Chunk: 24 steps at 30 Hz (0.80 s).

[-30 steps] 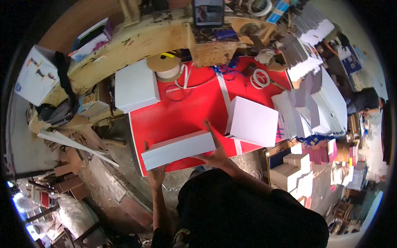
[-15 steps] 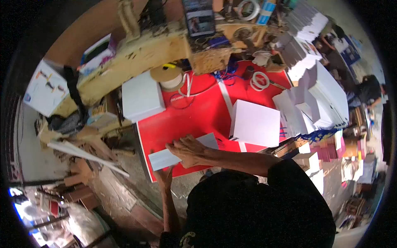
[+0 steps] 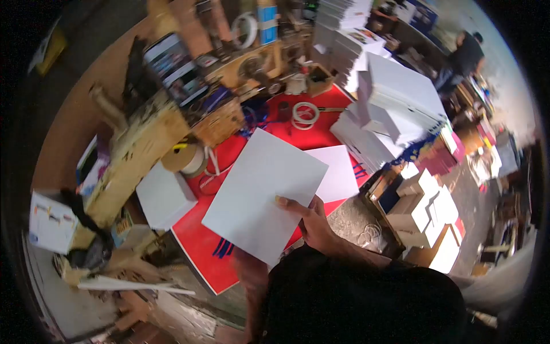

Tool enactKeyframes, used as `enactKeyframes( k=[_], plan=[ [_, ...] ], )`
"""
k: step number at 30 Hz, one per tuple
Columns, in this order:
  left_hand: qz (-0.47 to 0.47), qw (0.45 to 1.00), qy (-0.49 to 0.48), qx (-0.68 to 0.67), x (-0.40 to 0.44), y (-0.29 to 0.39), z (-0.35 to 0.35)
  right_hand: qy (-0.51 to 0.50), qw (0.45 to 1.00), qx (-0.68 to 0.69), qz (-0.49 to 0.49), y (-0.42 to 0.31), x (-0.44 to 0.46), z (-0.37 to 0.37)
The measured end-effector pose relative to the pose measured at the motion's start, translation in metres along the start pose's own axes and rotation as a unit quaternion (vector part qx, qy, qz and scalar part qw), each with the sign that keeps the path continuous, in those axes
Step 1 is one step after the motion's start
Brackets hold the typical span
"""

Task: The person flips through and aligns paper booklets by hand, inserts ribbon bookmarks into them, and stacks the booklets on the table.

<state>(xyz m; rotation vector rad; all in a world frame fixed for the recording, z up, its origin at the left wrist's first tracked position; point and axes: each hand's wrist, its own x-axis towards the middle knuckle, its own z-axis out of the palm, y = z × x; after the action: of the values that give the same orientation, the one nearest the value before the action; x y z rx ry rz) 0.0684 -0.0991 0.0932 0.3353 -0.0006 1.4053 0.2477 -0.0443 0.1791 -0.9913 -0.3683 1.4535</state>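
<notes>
A white rectangular cardboard piece (image 3: 260, 189) is held tilted above the red tabletop (image 3: 200, 269). I cannot tell whether it is a flat sheet or the face of a box. My right hand (image 3: 312, 221) grips its right edge, thumb on top and fingers underneath. At the near edge, my left hand (image 3: 250, 269) is smeared by motion, its fingers partly hidden by the cardboard. Short blue ribbons (image 3: 223, 247) lie on the red surface just left of it. Partly covered behind the piece is a white box (image 3: 338, 169).
Another white box (image 3: 165, 196) stands at the table's left, beside a ribbon spool (image 3: 186, 157). White tape rolls (image 3: 305, 115) lie toward the back. Stacked white cartons (image 3: 401, 97) crowd the right. A phone (image 3: 175, 69) leans on the wooden ledge. Far right, a person (image 3: 463, 60) stands.
The hands have gone from pressing a narrow pale piece on the table to holding a broad white one up. The view has turned, and the phone and table items appear farther left.
</notes>
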Motion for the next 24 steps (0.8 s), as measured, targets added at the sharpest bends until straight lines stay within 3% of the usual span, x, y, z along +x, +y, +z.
enactKeyframes(
  k=[1,2,3,5,7,8,9,11,12,15,18,19,20,22,24],
  plan=[
    [-0.052,0.972,0.164,0.163,0.03,-0.001,0.025,0.036,0.999,0.025,-0.009,-0.004,0.002,-0.007],
    [-0.095,0.888,0.313,0.323,0.055,-0.006,0.043,0.047,0.998,0.035,-0.024,-0.008,0.003,-0.015],
    [-0.078,0.892,0.319,0.31,0.07,-0.017,0.053,0.077,0.995,0.017,-0.053,-0.011,0.004,-0.022],
    [-0.103,0.901,0.27,0.325,0.092,-0.032,0.041,0.116,0.989,0.006,-0.089,-0.019,0.011,-0.046],
    [-0.124,0.906,0.237,0.329,0.111,-0.051,0.032,0.171,0.972,-0.11,-0.116,-0.032,0.019,-0.102],
    [-0.131,0.905,0.239,0.325,0.125,-0.059,0.025,0.141,0.983,0.032,-0.114,-0.029,0.037,-0.154],
    [-0.156,0.91,0.2,0.329,0.138,-0.063,0.012,0.101,0.99,0.032,-0.094,-0.08,0.022,-0.138],
    [-0.187,0.911,0.157,0.334,0.162,-0.07,-0.005,0.09,0.983,-0.16,-0.031,-0.099,0.035,-0.188],
    [-0.228,0.891,0.134,0.369,0.174,-0.073,-0.01,0.081,0.953,-0.29,0.018,-0.111,0.041,-0.193],
    [-0.27,0.861,0.118,0.414,0.19,-0.089,-0.021,0.178,0.931,-0.317,0.036,-0.122,0.039,-0.189],
    [-0.268,0.846,0.136,0.441,0.19,-0.103,-0.042,0.178,0.926,-0.332,0.02,-0.114,0.056,-0.21],
    [-0.264,0.837,0.139,0.459,0.186,-0.105,-0.055,0.216,0.898,-0.383,0.012,-0.121,0.048,-0.189],
    [-0.227,0.842,0.128,0.472,0.18,-0.11,-0.068,0.187,0.876,-0.439,0.075,-0.111,0.066,-0.212],
    [-0.233,0.79,0.13,0.552,0.182,-0.106,-0.057,0.142,0.89,-0.43,0.055,-0.116,0.062,-0.208],
    [-0.225,0.794,0.146,0.546,0.177,-0.106,-0.056,0.142,0.875,-0.456,0.076,-0.111,0.063,-0.213]
  ],
)
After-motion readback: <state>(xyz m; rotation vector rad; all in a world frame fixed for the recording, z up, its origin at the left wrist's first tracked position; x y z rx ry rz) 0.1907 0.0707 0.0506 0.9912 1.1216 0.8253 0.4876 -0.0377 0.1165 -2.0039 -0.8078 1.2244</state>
